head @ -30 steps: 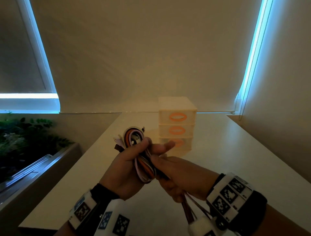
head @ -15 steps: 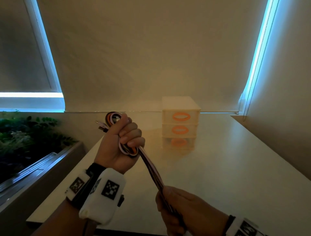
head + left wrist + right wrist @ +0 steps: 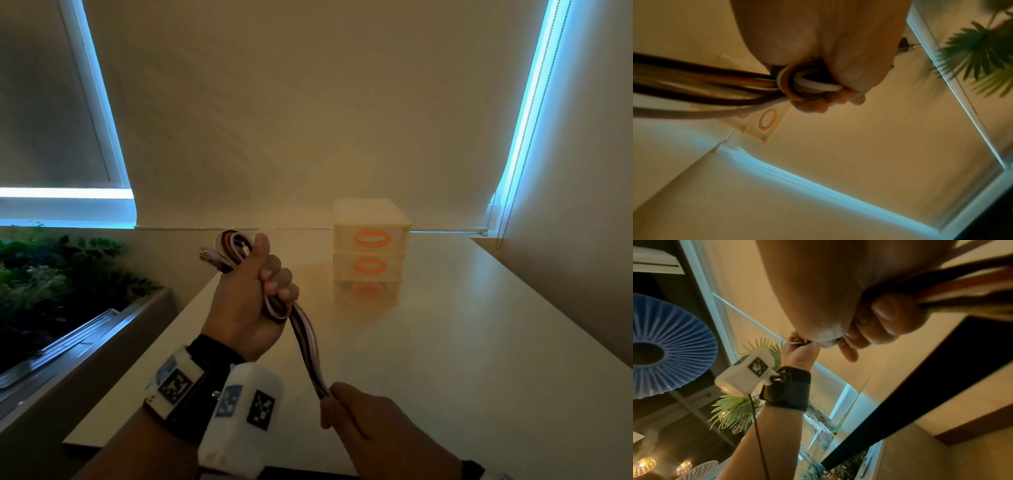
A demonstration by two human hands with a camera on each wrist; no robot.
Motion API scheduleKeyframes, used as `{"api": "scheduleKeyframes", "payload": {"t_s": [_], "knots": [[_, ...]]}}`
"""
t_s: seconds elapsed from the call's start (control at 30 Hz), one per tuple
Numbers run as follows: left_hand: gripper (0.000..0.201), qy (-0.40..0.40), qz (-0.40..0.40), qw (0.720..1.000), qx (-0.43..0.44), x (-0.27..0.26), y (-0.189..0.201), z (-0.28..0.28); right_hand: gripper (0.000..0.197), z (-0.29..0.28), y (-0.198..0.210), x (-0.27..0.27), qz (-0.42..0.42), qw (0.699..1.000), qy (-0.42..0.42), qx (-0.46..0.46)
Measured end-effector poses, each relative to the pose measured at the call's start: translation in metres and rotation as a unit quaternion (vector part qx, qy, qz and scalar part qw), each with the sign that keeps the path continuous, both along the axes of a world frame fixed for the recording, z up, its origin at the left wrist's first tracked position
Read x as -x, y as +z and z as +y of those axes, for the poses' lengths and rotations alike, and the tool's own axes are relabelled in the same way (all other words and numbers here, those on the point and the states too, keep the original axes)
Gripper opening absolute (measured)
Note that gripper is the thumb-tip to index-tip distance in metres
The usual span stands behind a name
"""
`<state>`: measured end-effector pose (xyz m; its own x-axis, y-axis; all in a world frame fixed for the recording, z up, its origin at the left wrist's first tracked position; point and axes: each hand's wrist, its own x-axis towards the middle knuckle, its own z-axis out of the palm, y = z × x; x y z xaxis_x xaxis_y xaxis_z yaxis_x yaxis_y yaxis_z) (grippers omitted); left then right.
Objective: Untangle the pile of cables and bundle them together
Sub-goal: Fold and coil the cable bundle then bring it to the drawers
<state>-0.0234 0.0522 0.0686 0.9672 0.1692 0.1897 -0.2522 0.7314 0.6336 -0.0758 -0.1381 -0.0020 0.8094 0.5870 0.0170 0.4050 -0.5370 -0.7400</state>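
A bundle of cables (image 3: 306,346), white, orange, brown and black, runs taut in the air between my two hands above the table. My left hand (image 3: 255,291) is raised and grips the looped end in a fist; loops and a plug (image 3: 209,256) stick out above the thumb. In the left wrist view the cables (image 3: 715,87) fan out from the left hand (image 3: 830,84). My right hand (image 3: 356,411) is low near the bottom edge, gripping the straight strands. In the right wrist view the cables (image 3: 953,288) leave the right hand (image 3: 875,318) to the upper right.
A small white drawer unit (image 3: 370,253) with orange oval handles stands at the back of the pale table (image 3: 479,342). A planter with green leaves (image 3: 51,274) lies left of the table. Drawn blinds close off the back.
My hands have parted: the left rose up and left with the looped end, the right slid down the strands toward me, stretching the bundle between them.
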Motion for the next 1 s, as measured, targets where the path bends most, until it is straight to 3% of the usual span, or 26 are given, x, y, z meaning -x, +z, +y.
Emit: {"api": "scheduleKeyframes", "payload": {"t_s": [0.13, 0.2, 0.27, 0.33, 0.4, 0.47, 0.57, 0.67, 0.73, 0.83, 0.9, 1.0], "knots": [[0.042, 0.096, 0.012, 0.984, -0.147, -0.006, -0.002, -0.005, 0.032, -0.004, 0.028, 0.0, -0.015, 0.998, 0.041, 0.043], [0.041, 0.12, 0.026, 0.976, -0.18, -0.007, -0.002, -0.005, 0.037, -0.008, 0.036, -0.002, -0.036, 0.997, 0.05, 0.043], [0.039, 0.133, 0.044, 0.976, -0.164, -0.007, 0.003, -0.005, 0.038, -0.012, 0.04, -0.005, -0.04, 0.997, 0.048, 0.045], [0.037, 0.123, 0.057, 0.983, -0.12, -0.007, 0.011, -0.006, 0.032, -0.013, 0.046, -0.007, 0.017, 0.999, 0.04, 0.015], [0.034, 0.092, 0.067, 0.99, -0.079, -0.004, 0.017, -0.009, 0.025, -0.007, 0.052, -0.008, 0.085, 0.995, 0.016, -0.051], [0.031, 0.067, 0.072, 0.993, -0.06, -0.003, 0.02, -0.017, 0.034, 0.002, 0.055, -0.012, 0.098, 0.987, -0.006, -0.126], [0.027, 0.078, 0.09, 0.992, -0.048, -0.003, 0.023, -0.028, 0.03, 0.018, 0.049, -0.022, -0.016, 0.99, -0.016, -0.143], [0.025, 0.148, 0.085, 0.984, -0.041, -0.005, 0.034, -0.025, 0.029, 0.027, 0.036, -0.025, -0.131, 0.991, -0.027, 0.007], [0.026, 0.221, 0.07, 0.97, -0.075, -0.007, 0.038, -0.02, 0.028, 0.028, 0.031, -0.025, -0.134, 0.987, -0.013, 0.089], [0.026, 0.324, 0.036, 0.916, -0.232, -0.017, 0.025, -0.013, 0.024, 0.027, 0.043, -0.028, -0.138, 0.98, 0.028, 0.14], [0.038, 0.335, 0.025, 0.87, -0.36, -0.022, 0.012, -0.008, 0.022, 0.023, 0.057, -0.038, -0.149, 0.977, 0.043, 0.145], [0.03, 0.296, 0.032, 0.825, -0.479, -0.032, -0.003, 0.0, 0.022, 0.016, 0.076, -0.056, -0.182, 0.969, 0.053, 0.162]]}}
